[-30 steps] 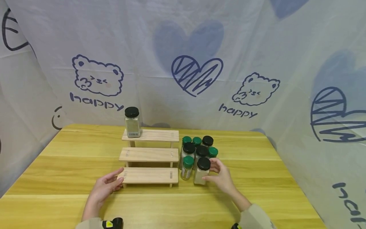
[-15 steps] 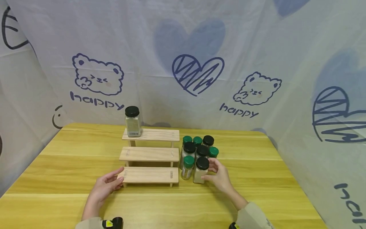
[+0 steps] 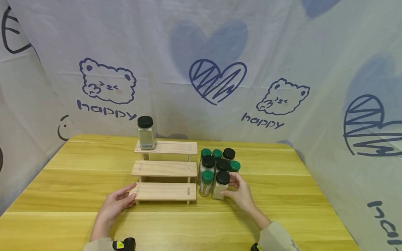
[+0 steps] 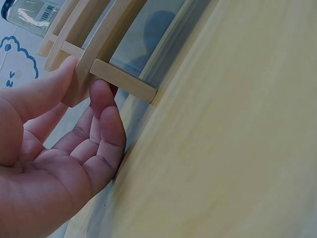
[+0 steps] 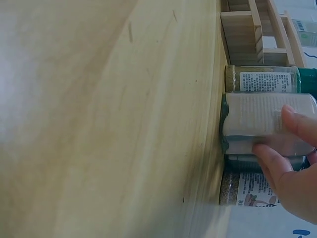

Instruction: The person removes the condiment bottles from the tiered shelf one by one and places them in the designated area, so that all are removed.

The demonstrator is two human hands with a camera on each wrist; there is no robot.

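A three-tier wooden shelf rack (image 3: 163, 191) stands on the table. My left hand (image 3: 116, 206) pinches the left end of its lowest tier; in the left wrist view, the thumb (image 4: 59, 82) lies on the board and a finger bends under it beside the leg. With thumb and fingers, my right hand (image 3: 242, 193) grips a square black-lidded spice jar (image 3: 219, 190) of pale powder. That jar is upright beside a smaller green-lidded spice jar (image 3: 205, 188). In the right wrist view the gripped jar (image 5: 252, 116) has its base close to the tabletop.
Several more black- and green-lidded jars (image 3: 208, 161) crowd together right of the rack, behind the gripped one. Another black-lidded jar (image 3: 146, 137) stands at the left end of the top tier. A printed cloth (image 3: 169, 87) hangs behind the wooden table (image 3: 276, 167).
The right hand and its jar have shifted slightly left and back, closer to the other jars, and the jar stands straighter. The left hand keeps its place on the rack.
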